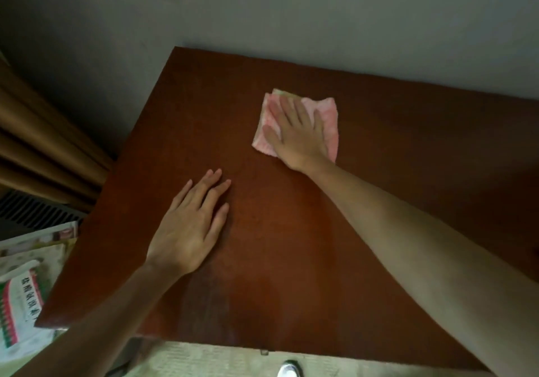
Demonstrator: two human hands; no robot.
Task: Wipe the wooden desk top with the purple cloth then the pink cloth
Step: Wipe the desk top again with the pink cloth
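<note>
My right hand [294, 131] lies flat on the pink cloth [326, 123], fingers straight and spread, palm pressing it to the counter [291, 245]. This grip is released: nothing is curled round the cloth, only pressed down on it. The cloth sits in the far middle of the counter, near the back edge by the wall [291, 12], folded to a rough square with a paler layer showing at its far corner.

My left hand [192, 225] rests flat on bare wood, nearer me and to the left, well apart from the cloth. It grasps nothing; I judge it a brace.

The purple cloth is not in view, so I take this for the second, pink pass.

Handling, as judged: the cloth looks light, soft and limp. It should slide with little effort on the smooth top, but it may bunch or fold over at a free edge if I push from one corner. The best hold is the one shown, palm on the middle with fingers fanned toward the leading edge, so the whole square travels together. To lift it, I would pinch a corner or gather the middle.
</note>
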